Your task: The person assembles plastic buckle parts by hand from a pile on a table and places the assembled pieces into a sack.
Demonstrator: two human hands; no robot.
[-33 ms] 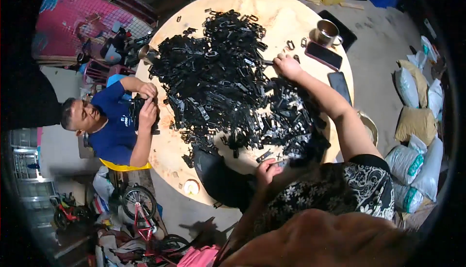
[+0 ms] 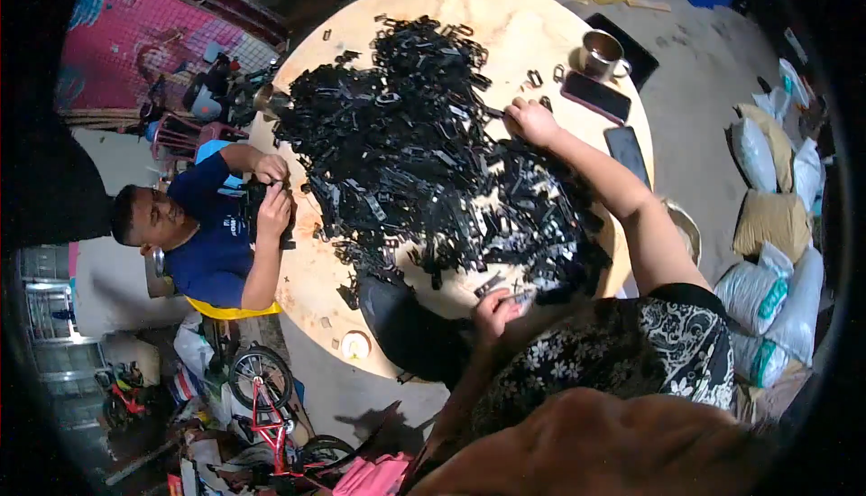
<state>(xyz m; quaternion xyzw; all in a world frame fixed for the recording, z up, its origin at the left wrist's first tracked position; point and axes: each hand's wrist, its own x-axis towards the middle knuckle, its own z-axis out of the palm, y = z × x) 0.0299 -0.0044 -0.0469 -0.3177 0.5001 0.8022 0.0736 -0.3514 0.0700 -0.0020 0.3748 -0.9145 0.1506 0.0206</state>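
A big heap of small black plastic parts (image 2: 388, 135) covers the middle of the round pale table (image 2: 523, 18). Looser black and shiny parts (image 2: 546, 216) spread from it toward me. At the heap's right edge, my right hand (image 2: 532, 124) is closed with its fingertips on a small dark piece (image 2: 494, 114). Close to my body, my left hand (image 2: 494, 314) pinches a thin greyish piece (image 2: 518, 298), too blurred to name its kind. Across on the left, a co-worker's hands (image 2: 272, 203) hold a small part that I cannot make out.
Right of my right hand lie two phones (image 2: 595, 99), (image 2: 627, 153), a metal mug (image 2: 603, 54) and a dark tray (image 2: 636, 50). A round white item (image 2: 355, 344) sits at the near left edge. Filled sacks (image 2: 774, 224) line the right; a red bicycle (image 2: 260, 388) stands lower left.
The view has shifted slightly. My left hand has turned a little, and the thin piece in it shows less clearly. My right hand stays at the heap's edge.
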